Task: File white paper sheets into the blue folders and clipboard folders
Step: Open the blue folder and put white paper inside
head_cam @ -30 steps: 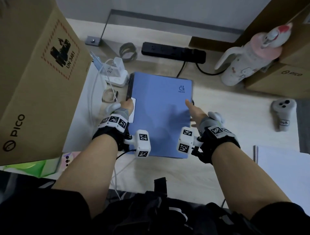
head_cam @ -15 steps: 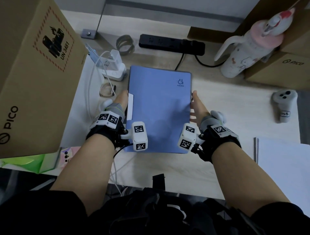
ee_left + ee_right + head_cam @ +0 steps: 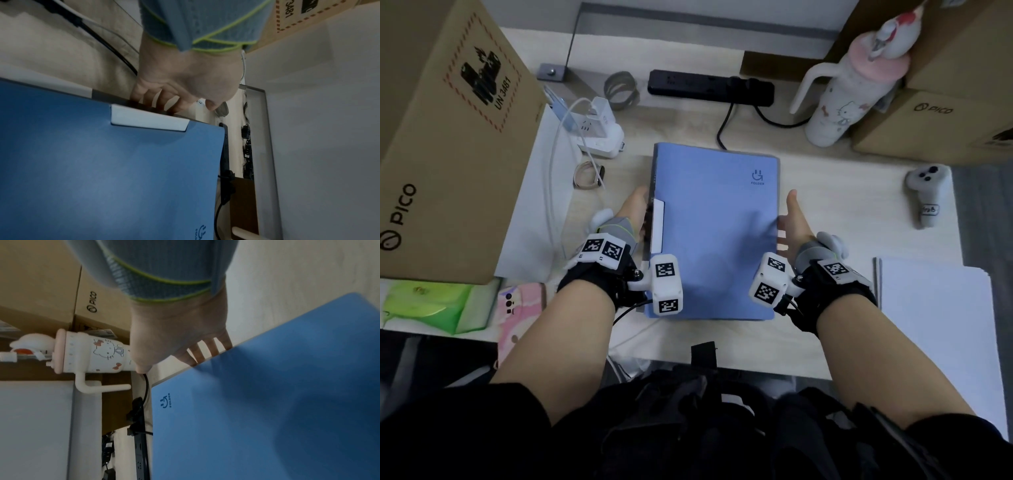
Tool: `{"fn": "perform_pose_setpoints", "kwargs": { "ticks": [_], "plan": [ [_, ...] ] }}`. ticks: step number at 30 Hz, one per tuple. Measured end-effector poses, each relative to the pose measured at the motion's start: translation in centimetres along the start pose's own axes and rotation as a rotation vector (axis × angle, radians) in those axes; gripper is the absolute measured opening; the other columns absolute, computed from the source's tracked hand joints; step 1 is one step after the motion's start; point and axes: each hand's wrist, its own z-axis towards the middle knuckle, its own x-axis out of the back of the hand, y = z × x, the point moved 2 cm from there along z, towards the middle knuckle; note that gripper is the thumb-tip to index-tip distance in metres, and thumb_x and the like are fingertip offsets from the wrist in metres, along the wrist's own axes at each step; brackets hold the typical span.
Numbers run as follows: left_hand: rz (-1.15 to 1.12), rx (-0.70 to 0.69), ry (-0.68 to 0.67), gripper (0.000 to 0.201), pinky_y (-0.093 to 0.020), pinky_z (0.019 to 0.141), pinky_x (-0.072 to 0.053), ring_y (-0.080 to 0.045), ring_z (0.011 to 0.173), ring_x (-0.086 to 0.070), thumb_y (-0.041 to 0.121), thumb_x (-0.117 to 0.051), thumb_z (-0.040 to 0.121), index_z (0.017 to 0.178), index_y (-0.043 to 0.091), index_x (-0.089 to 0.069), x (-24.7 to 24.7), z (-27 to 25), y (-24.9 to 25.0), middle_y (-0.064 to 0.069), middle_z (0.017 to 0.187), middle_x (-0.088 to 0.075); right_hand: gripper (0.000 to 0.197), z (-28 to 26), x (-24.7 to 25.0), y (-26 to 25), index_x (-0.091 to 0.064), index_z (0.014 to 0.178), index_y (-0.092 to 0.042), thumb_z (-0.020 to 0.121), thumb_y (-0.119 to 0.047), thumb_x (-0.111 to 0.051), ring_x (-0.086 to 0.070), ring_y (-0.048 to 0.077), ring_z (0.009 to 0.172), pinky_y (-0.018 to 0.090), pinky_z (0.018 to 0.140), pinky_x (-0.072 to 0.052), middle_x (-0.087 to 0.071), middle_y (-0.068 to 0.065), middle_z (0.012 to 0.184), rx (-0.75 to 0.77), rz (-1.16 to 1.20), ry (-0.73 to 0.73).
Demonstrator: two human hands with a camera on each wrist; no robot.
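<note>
A closed blue folder (image 3: 715,233) with a dark spine and a white label tab (image 3: 658,224) sits between my two hands over the middle of the desk. My left hand (image 3: 635,212) is at the spine side; the left wrist view shows its fingers (image 3: 156,100) curled onto the dark spine of the folder (image 3: 102,170), thumb apart. My right hand (image 3: 792,222) is at the opposite long edge, thumb pointing away. In the right wrist view its fingers (image 3: 207,352) run straight under the edge of the folder (image 3: 267,402). A stack of white paper (image 3: 935,308) lies at the right.
A large cardboard box (image 3: 441,137) stands at the left, with more boxes (image 3: 945,113) at the back right. A white charger (image 3: 602,133), a black power strip (image 3: 709,87), a white and pink bottle (image 3: 849,92) and a grey controller (image 3: 928,195) ring the folder.
Both hands left the folder's cover and went to its long edges. The right fingers slid under the right edge and the left fingers curled onto the spine.
</note>
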Motion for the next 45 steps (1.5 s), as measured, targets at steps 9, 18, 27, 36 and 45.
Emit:
{"fn": "perform_pose_setpoints", "kwargs": {
  "ticks": [9, 18, 27, 36, 45],
  "plan": [
    [0.042, 0.004, -0.056, 0.027, -0.025, 0.052, -0.025, -0.015, 0.050, -0.032, 0.038, -0.040, 0.081, 0.059, 0.022, -0.041, -6.2, -3.9, -3.1, 0.002, 0.054, -0.042, 0.086, -1.8, 7.5, 3.1, -0.051, 0.134, -0.011, 0.085, -0.076, -0.022, -0.047, 0.025, 0.116, 0.039, 0.097, -0.036, -0.050, 0.003, 0.138, -0.006, 0.022, -0.047],
    [0.089, 0.072, -0.039, 0.036, -0.029, 0.055, -0.033, -0.017, 0.056, -0.039, 0.056, -0.047, 0.060, 0.063, 0.020, -0.043, -11.0, -6.0, -6.8, 0.001, 0.063, -0.044, 0.077, -2.5, 13.3, 5.7, -0.054, 0.125, -0.011, 0.091, -0.070, -0.019, -0.049, 0.026, 0.117, 0.033, 0.089, -0.032, -0.051, 0.002, 0.128, -0.043, -0.004, -0.059],
    [0.099, 0.096, -0.028, 0.035, -0.028, 0.056, -0.032, -0.016, 0.054, -0.037, 0.049, -0.040, 0.083, 0.064, 0.020, -0.043, -13.3, -6.6, -9.3, 0.002, 0.061, -0.042, 0.082, -1.7, 15.6, 8.2, -0.044, 0.139, -0.010, 0.088, -0.072, -0.026, -0.044, 0.027, 0.130, 0.037, 0.100, -0.036, -0.045, 0.001, 0.142, -0.065, 0.026, -0.040],
    [0.206, 0.081, -0.002, 0.033, -0.028, 0.063, -0.038, -0.020, 0.061, -0.047, 0.040, -0.036, 0.088, 0.067, 0.017, -0.049, -14.1, -6.4, -10.5, -0.001, 0.066, -0.053, 0.105, -0.2, 15.7, 9.8, -0.038, 0.143, -0.022, 0.061, -0.087, -0.033, -0.046, 0.032, 0.127, 0.048, 0.109, -0.035, -0.042, 0.003, 0.146, -0.033, -0.140, 0.023],
    [0.394, -0.099, 0.009, 0.054, -0.043, 0.108, -0.038, -0.034, 0.120, -0.052, 0.042, -0.033, 0.087, 0.126, 0.010, -0.052, -14.7, -3.8, -12.8, -0.015, 0.133, -0.054, 0.070, 1.3, 14.5, 11.2, -0.047, 0.132, -0.005, 0.089, -0.060, -0.038, -0.050, 0.037, 0.119, 0.044, 0.103, -0.038, -0.049, 0.016, 0.136, 0.118, -0.498, 0.240]
  ]
}}
